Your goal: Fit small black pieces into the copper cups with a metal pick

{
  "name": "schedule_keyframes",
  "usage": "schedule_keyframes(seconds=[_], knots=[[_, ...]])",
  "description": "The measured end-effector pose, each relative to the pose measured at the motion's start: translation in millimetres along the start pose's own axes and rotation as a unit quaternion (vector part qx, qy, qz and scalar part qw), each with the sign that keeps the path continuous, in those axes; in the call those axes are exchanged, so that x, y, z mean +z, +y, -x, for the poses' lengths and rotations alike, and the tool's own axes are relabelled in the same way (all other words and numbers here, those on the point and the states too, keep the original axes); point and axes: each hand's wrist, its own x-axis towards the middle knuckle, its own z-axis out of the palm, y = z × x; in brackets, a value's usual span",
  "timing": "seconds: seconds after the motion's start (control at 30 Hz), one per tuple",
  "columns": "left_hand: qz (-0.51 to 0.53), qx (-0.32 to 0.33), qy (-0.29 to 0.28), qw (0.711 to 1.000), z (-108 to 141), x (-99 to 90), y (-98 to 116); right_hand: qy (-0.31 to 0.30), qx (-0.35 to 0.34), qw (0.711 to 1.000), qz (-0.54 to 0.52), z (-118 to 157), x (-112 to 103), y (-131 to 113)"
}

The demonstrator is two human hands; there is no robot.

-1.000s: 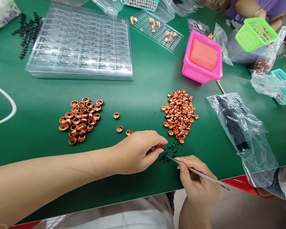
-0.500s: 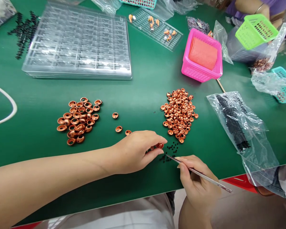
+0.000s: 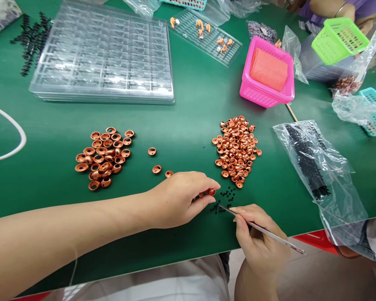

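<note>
One copper cup [image 3: 212, 192]: pinched by the left hand [image 3: 180, 200], nearly closed
Tweezers [image 3: 282, 239]: gripped by the closed right hand [image 3: 260, 234], tips near black dots [image 3: 216, 207]

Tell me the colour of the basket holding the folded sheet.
Bright pink basket, seen best in the head view.

Left arm [image 3: 84, 228] stretched rightward; left hand [image 3: 183, 200] pinching; right hand [image 3: 263, 240] pinching.
</note>
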Motion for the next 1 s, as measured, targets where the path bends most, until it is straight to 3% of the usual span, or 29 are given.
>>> schedule_keyframes(seconds=[0.4, 0.83, 1.0], knots=[[-0.010, 0.006, 0.002, 1.000, -0.9, 0.3, -1.0, 0.022, -0.002, 1.000, -0.007, -1.1, 0.4, -1.8], [0.002, 0.009, 0.011, 1.000, -0.5, 1.4, -0.9, -0.028, -0.014, 0.999, -0.003, -2.8, -1.2, -1.9], [0.000, 0.009, 0.003, 1.000, -0.3, 0.0, -1.2, -0.006, 0.000, 1.000, 0.001, -2.1, -0.1, -2.4]])
